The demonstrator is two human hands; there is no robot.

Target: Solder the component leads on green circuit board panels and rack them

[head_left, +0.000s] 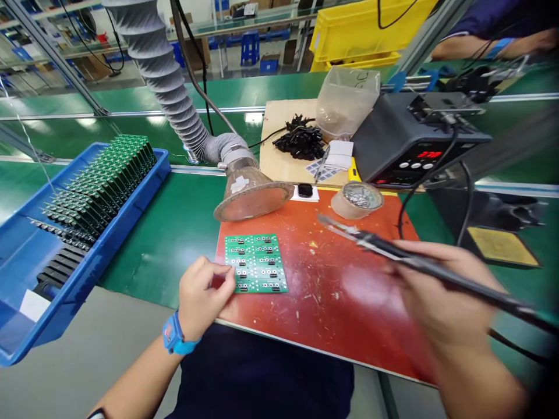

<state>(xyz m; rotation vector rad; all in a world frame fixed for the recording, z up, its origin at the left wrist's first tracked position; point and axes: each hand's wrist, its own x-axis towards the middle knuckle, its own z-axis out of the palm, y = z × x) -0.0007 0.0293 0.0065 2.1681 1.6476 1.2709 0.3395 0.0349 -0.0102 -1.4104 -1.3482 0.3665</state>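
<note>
A green circuit board panel [255, 263] with rows of small black components lies flat on the red mat [323, 302]. My left hand [206, 291] is closed at its left edge, thumb and forefinger pinching there; a tiny part between the fingertips would be hidden. In my right hand [445, 291], slightly blurred, is a pair of black soldering tweezers [393, 251] with a cord. Their two metal tips point left, above the mat and apart from the board. Beyond the tips stands a round tub [356, 199] of silvery solder scraps.
A fume hose funnel [255, 201] hangs just behind the board. At left, a blue tray [98, 273] holds stacked boards. A soldering station [419, 139], black parts [300, 138] and a plastic bag [347, 99] stand behind. A yellow sponge [502, 245] lies right; another person's arm [476, 48] shows beyond.
</note>
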